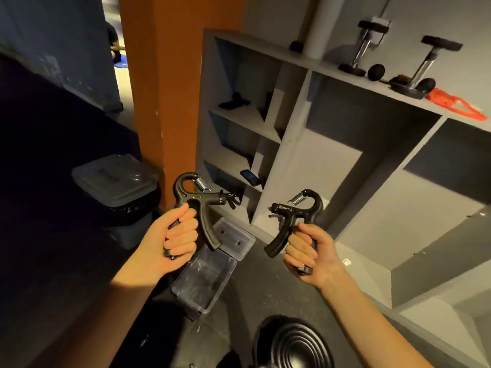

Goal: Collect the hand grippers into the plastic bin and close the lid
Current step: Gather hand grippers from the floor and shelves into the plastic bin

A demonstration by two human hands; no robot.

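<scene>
My left hand [180, 235] clenched one hand gripper [198, 200] above the plastic bin's [224, 282] left edge. My right hand [305, 248] clenched a second gripper [292, 216], well right of the bin. The lid [235, 236] lay open just beyond the bin. Risk judged: grippers released from this height could miss the narrow bin or bounce out.

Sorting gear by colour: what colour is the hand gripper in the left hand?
The plastic hand gripper is black, with a silver metal coil spring; head view.

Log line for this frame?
left hand: grips first hand gripper | right hand: grips second hand gripper | plastic bin: open, on floor below | lid: not closed, at bin's far end
</scene>
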